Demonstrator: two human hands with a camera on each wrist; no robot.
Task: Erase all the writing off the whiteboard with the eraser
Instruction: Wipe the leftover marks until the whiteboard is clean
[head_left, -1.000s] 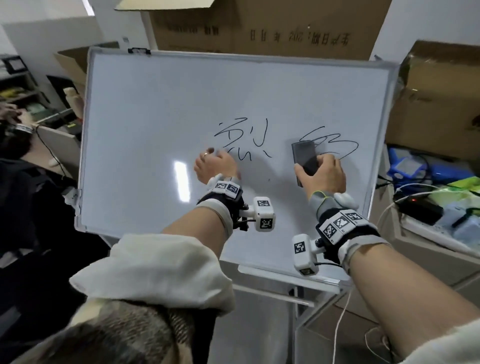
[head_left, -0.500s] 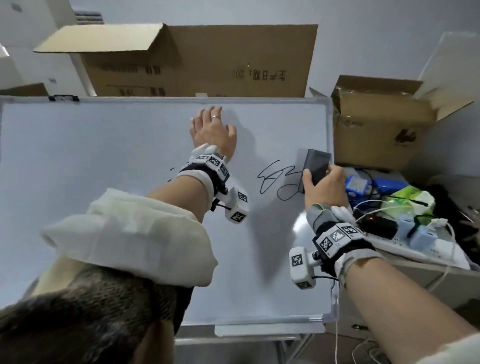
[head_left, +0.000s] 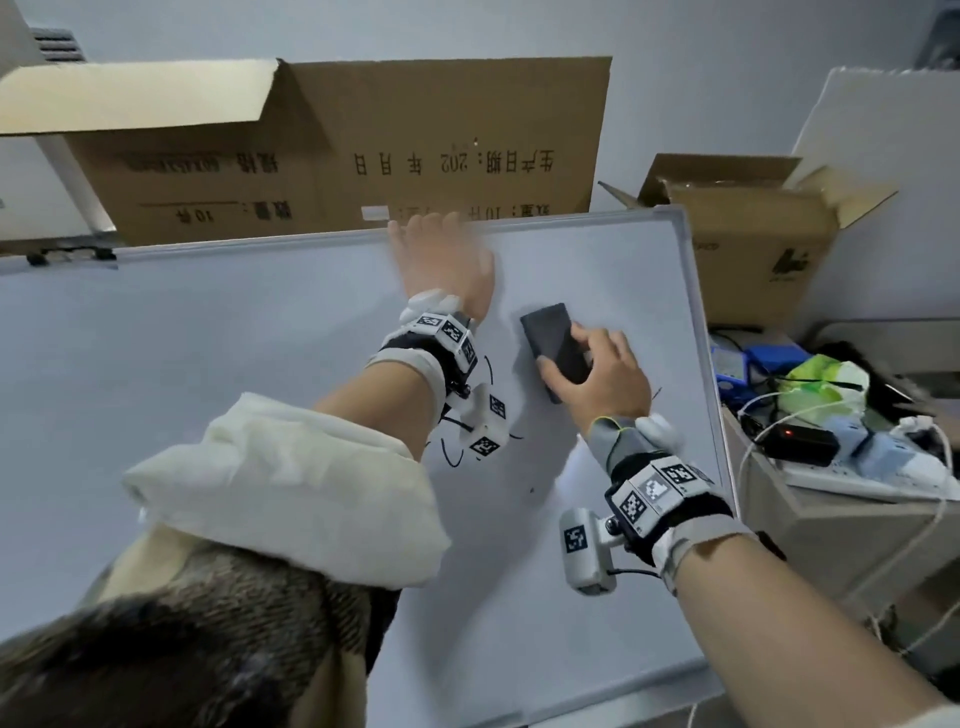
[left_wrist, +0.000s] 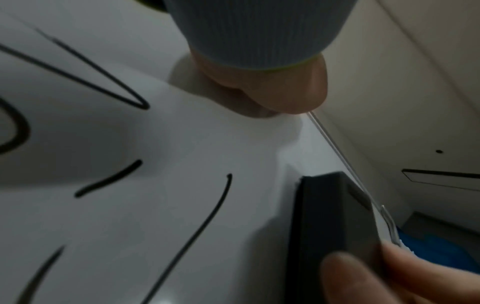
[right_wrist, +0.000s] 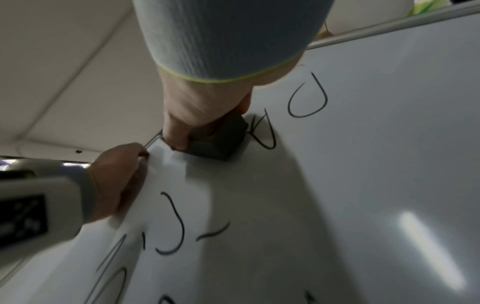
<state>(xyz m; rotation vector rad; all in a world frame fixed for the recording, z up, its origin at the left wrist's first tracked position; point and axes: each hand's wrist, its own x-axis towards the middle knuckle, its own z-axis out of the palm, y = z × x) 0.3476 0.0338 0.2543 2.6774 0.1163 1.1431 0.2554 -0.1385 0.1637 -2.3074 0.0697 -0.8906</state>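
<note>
The whiteboard (head_left: 208, 364) stands tilted before me. My left hand (head_left: 431, 244) reaches to its top edge, blurred, with the fingers hooked over the rim. In the right wrist view, the left hand (right_wrist: 116, 179) clasps that edge. My right hand (head_left: 576, 356) grips the black eraser (head_left: 548, 327) and presses it flat on the board's upper right. Black pen strokes (head_left: 452, 454) show below my left wrist, and one short stroke (head_left: 657, 392) beside my right hand. The eraser (right_wrist: 221, 144) touches strokes (right_wrist: 267, 135) in the right wrist view. The eraser (left_wrist: 335, 216) also shows by strokes (left_wrist: 207, 222) in the left wrist view.
A large cardboard box (head_left: 363, 150) stands behind the board. An open box (head_left: 753, 234) sits to the right. A side table (head_left: 831, 519) at the right holds cables, a black device (head_left: 800, 444) with a red light and blue items.
My left hand slid from the middle of the board up to its top edge. The right hand moved the eraser left onto the right-hand writing. The head view tilted upward.
</note>
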